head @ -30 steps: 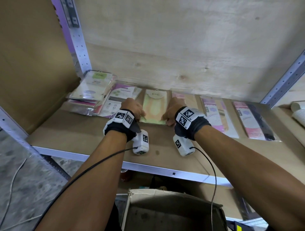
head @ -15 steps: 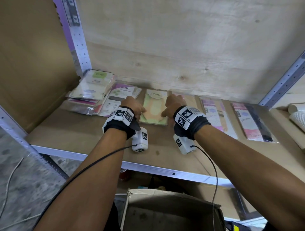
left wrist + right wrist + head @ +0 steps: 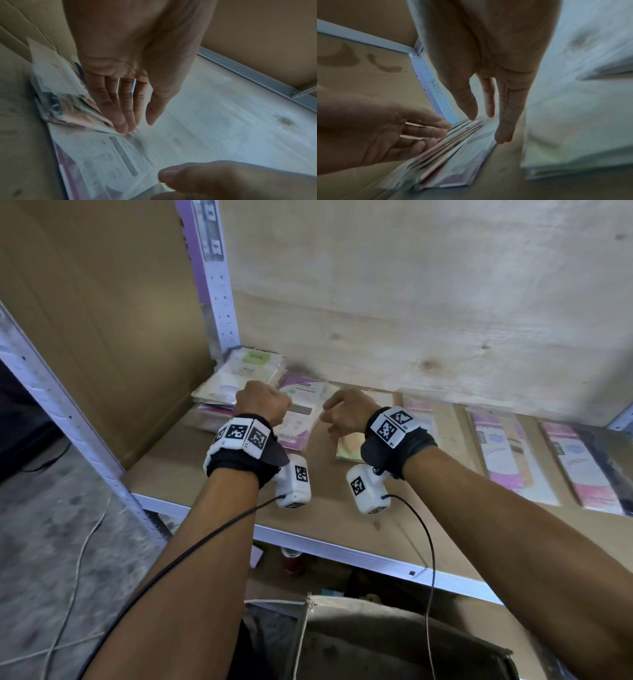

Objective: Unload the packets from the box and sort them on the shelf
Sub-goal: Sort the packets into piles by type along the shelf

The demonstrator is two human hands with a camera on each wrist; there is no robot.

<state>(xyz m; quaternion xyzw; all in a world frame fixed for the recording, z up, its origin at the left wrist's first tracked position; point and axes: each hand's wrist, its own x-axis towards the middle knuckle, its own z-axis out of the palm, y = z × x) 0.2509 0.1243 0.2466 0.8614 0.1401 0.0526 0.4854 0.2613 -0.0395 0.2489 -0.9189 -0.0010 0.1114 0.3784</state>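
Observation:
On the wooden shelf (image 3: 342, 518) a stack of packets (image 3: 239, 381) lies in the far left corner, with a purple-and-white packet (image 3: 298, 419) leaning against it. My left hand (image 3: 263, 402) hovers over that packet. In the left wrist view its fingers (image 3: 126, 108) are straight, tips at the edge of the stack (image 3: 60, 83). My right hand (image 3: 346, 412) is just to the right, its fingers (image 3: 505, 108) straight and pointing at the fanned packets (image 3: 453, 148). Neither hand holds anything. A green-and-peach packet (image 3: 349, 445) lies partly hidden under my right wrist.
More pink packets (image 3: 503, 453) (image 3: 579, 463) lie in a row along the shelf to the right. The open cardboard box (image 3: 376, 645) stands on the floor below the shelf's front rail (image 3: 342, 549). A perforated upright post (image 3: 215, 285) and a cardboard side panel (image 3: 102, 320) close the left side.
Both hands have left the green-and-peach packet and moved left toward the purple-and-white packet and the corner stack. Their fingers are now straight and spread.

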